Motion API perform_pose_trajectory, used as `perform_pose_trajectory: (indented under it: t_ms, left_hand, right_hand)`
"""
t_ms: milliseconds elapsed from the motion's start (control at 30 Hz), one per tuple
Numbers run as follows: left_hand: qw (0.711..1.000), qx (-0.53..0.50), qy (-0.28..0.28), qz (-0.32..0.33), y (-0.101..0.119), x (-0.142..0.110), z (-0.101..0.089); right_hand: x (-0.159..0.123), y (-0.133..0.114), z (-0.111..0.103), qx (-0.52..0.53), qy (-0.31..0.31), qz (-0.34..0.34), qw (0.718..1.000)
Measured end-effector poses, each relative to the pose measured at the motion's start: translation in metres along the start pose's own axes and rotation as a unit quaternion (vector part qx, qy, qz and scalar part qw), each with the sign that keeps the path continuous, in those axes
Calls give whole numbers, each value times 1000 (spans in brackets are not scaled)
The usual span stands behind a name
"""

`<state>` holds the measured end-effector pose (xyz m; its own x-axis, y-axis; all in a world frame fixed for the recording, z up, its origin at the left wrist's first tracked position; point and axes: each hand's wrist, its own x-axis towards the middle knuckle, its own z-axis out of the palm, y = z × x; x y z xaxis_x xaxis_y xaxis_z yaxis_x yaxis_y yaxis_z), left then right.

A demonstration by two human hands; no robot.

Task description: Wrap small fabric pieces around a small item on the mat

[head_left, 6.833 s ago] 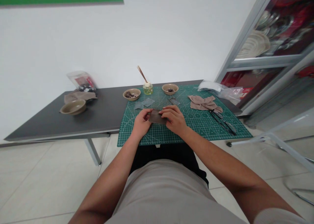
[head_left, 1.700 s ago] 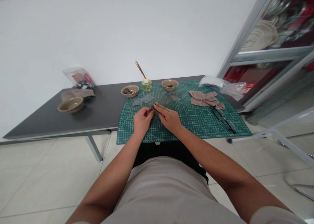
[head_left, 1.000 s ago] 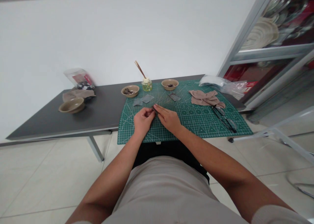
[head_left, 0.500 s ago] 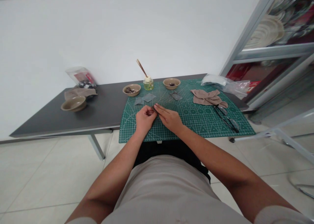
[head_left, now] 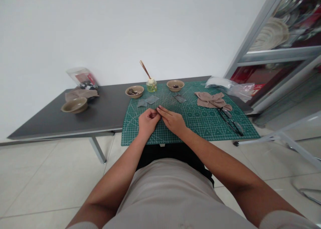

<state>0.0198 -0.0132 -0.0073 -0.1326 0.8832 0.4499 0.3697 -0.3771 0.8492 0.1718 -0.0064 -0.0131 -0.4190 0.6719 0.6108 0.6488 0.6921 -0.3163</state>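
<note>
My left hand (head_left: 148,121) and my right hand (head_left: 173,121) meet fingertip to fingertip over the near part of the green cutting mat (head_left: 195,118). The left fingers are curled into a pinch. Against them press the right thumb and fingertips. A small dark bit shows between the two, too small to name. Just beyond the hands lie grey square sheets (head_left: 151,99) at the left and a darker grey sheet (head_left: 180,98) at the right. Behind these stand a tan bowl (head_left: 134,92) with brownish lumps and another tan bowl (head_left: 175,85) with small dark pieces.
A glass jar (head_left: 151,85) with thin sticks stands between the bowls. On the right lie a brown cloth (head_left: 212,99), eyeglasses (head_left: 230,121) and a plastic bag (head_left: 230,85). A third bowl (head_left: 74,105), a cloth and a clear container (head_left: 82,77) are on the dark tabletop at left.
My hands stay joined in the same place, with at most a slight shift of the fingers. The view has moved very slightly; the objects on the table lie as before.
</note>
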Motion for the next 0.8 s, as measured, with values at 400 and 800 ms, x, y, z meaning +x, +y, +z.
perform_pose_trajectory:
  t_ms: [400, 800]
  left_hand:
    - [1000, -14, -13, 7, -2, -1, 1]
    - [997, -72, -3, -7, -1, 1, 0]
  right_hand:
    - [-2, 4, 0, 22, 19, -15, 999]
    - [0, 6, 1, 36, 23, -8, 999]
